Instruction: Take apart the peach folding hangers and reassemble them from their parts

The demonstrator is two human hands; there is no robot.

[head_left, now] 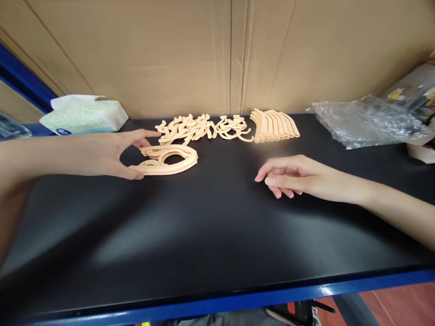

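Note:
My left hand (112, 154) spans the left end of a low stack of peach plastic pieces (170, 168), which look like folded clothes hangers. Its thumb touches the near edge and the other fingers reach the far side, with the index finger stretched out; no firm grip shows. To the right, my right hand (288, 176) hovers over the black table with loosely bent, parted fingers and nothing in them. Behind the stack lies a jumbled heap of small curved peach pieces (190, 127). Beside it are peach hooks (234, 127) and a neat row of longer curved arms (275, 126).
A soft tissue pack (84, 115) sits at the back left. Crumpled clear plastic bags (370, 120) lie at the back right. Cardboard (170, 54) walls the rear, and a blue edge (238, 303) runs along the front of the black table (204, 240).

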